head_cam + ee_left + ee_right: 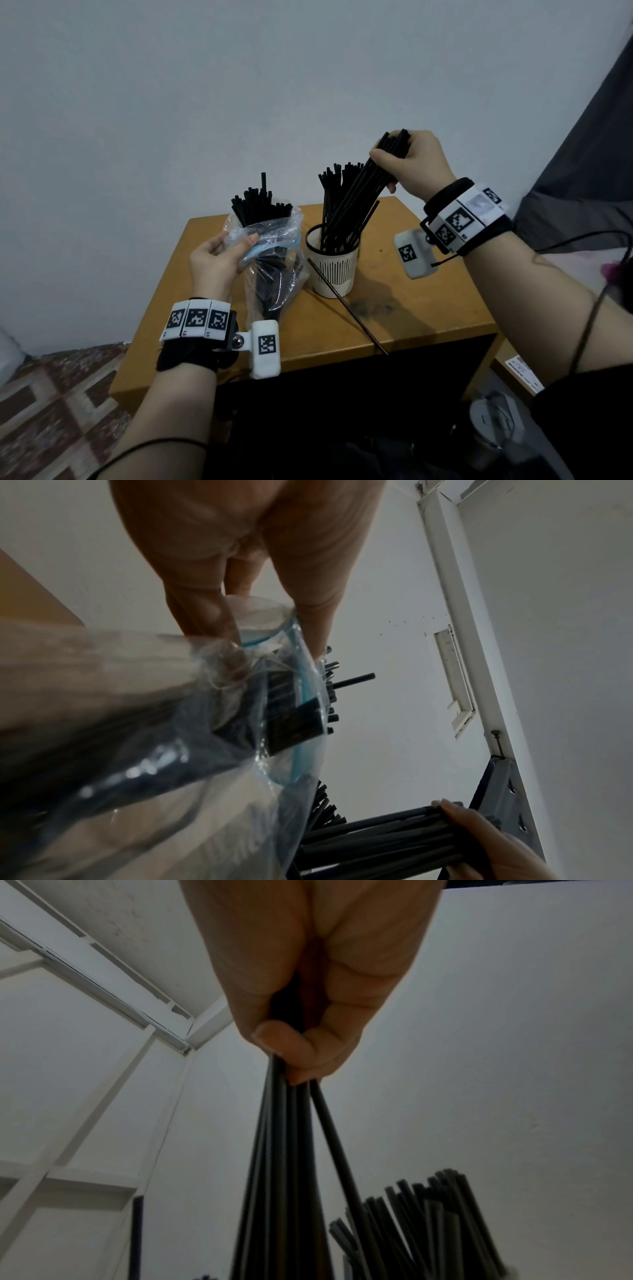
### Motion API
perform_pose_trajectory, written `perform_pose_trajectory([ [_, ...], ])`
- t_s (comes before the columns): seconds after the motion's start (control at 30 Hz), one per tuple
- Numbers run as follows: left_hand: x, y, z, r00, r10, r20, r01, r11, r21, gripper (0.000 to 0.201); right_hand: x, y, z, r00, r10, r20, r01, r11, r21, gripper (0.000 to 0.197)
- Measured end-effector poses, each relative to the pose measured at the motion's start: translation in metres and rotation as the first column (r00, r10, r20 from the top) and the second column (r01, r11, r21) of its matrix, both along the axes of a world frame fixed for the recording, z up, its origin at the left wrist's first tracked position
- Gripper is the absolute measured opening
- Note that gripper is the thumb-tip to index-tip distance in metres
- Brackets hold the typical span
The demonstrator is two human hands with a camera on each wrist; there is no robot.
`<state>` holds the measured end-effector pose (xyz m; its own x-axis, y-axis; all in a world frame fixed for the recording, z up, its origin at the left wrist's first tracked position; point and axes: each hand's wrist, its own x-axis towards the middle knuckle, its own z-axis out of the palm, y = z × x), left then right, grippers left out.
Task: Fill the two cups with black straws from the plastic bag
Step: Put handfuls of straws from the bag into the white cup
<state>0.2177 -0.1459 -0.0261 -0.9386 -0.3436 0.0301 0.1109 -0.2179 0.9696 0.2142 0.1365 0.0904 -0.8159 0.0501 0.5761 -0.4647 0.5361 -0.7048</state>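
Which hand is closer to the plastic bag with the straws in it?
Left. The left hand pinches the plastic bag at its rim. The right hand is off to the side, gripping a bundle of straws above the cup.

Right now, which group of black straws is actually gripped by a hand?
The bundle gripped by the right hand, slanting into the white cup. The bag's straws are loose; the left hand holds only the plastic bag.

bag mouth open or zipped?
Open. Black straws stick up out of the plastic bag mouth, and the left hand holds its rim.
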Motion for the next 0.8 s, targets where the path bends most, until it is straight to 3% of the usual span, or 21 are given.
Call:
perform_pose_trajectory([
  [0.2,0.001,0.000,0.000,1.000,0.008,0.000,-0.008,1.000,-0.020,0.073,-0.009,-0.007,-0.011,0.998,-0.018,0.058,0.014,0.997,0.072,0.018],
  [0.4,0.002,0.003,-0.001,1.000,0.000,-0.004,0.000,1.000,-0.016,0.071,-0.019,-0.025,-0.029,0.967,0.014,0.254,-0.085,0.960,0.268,0.015],
  [0.53,0.003,0.002,-0.001,1.000,-0.003,-0.007,0.003,1.000,-0.012,0.072,-0.024,-0.034,-0.042,0.972,0.022,0.234,-0.091,0.954,0.286,0.017],
  [0.7,0.005,0.002,0.001,1.000,-0.010,-0.014,0.009,1.000,-0.012,0.067,-0.027,-0.035,-0.050,0.983,-0.014,0.182,-0.043,0.953,0.301,0.051],
  [0.8,0.006,0.002,0.001,1.000,-0.011,-0.018,0.011,1.000,0.000,0.064,-0.027,-0.035,-0.052,0.997,-0.030,0.074,0.012,0.970,0.244,0.070],
])
